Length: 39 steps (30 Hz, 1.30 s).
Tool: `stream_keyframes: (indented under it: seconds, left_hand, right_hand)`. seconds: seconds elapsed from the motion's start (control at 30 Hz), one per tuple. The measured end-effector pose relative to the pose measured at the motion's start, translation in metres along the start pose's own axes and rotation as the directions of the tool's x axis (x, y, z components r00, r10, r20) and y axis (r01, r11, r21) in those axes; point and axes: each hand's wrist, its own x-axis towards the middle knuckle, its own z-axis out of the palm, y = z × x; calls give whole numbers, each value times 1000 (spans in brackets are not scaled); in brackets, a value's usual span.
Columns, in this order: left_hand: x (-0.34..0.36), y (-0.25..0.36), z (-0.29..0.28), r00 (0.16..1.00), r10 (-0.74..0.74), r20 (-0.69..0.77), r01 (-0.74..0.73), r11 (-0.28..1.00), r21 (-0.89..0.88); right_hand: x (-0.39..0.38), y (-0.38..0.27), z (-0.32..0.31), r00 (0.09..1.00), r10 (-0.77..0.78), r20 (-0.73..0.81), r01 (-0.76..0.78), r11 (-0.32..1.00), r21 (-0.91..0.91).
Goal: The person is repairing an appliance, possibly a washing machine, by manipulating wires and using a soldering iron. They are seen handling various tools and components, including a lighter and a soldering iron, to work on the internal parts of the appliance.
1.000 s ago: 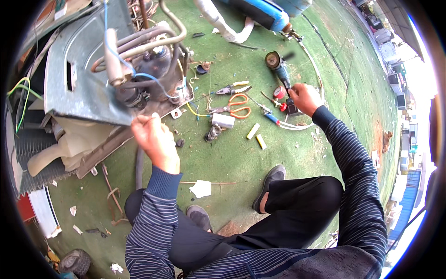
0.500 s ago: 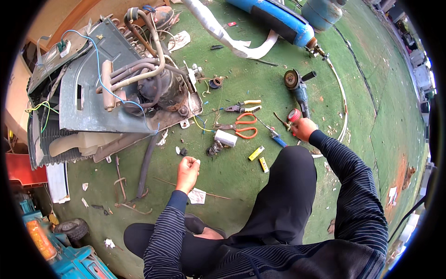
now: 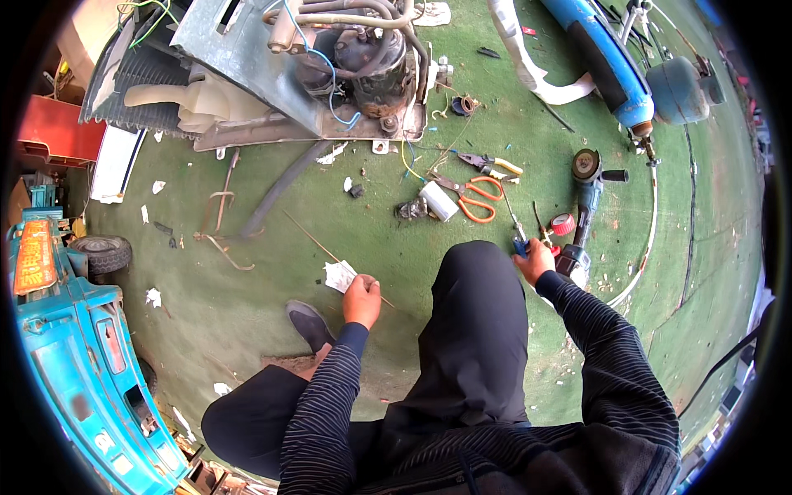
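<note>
Head view: left hand (image 3: 361, 299) pinches thin rod (image 3: 330, 250) beside paper scrap (image 3: 338, 275); right hand (image 3: 536, 260) closed on blue-handled screwdriver (image 3: 518, 239). Tool pickup step, judging; next calls for lifting it clear of the grinder (image 3: 584, 206).

One pair of orange scissors (image 3: 472, 198), one angle grinder (image 3: 587, 191), one tyre (image 3: 102, 252).

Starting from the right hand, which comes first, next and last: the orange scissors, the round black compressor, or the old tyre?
From the right hand:
1. Orange scissors, just ahead, slightly left.
2. Black compressor, farther ahead, inside the metal unit.
3. Tyre, far left, beside the blue vehicle.
</note>
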Motion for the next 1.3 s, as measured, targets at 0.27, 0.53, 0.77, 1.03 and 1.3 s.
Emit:
stream_keyframes:
  seconds: [0.27, 0.53, 0.77, 1.03, 1.3]
  left_hand:
    - [-25, 111, 87, 905, 302, 300, -389, 873, 293]
    - [-25, 152, 165, 753, 609, 248, -653, 647, 394]
    - [-25, 168, 138, 688, 598, 411, -726, 564, 394]
    - [-35, 113, 164, 702, 517, 490, -709, 572, 413]
    - [-11, 102, 153, 892, 285, 352, -434, 758, 486]
  right_hand:
    - [-3, -34, -125, 895, -71, -440, 143, 981, 131]
    - [-21, -80, -259, 851, -193, -489, 115, 976, -184]
    - [-46, -186, -206, 834, -249, -493, 300, 953, 27]
    - [-26, -184, -190, 910, -83, -406, 282, 843, 459]
    - [15, -153, -186, 948, 152, -281, 163, 527, 834]
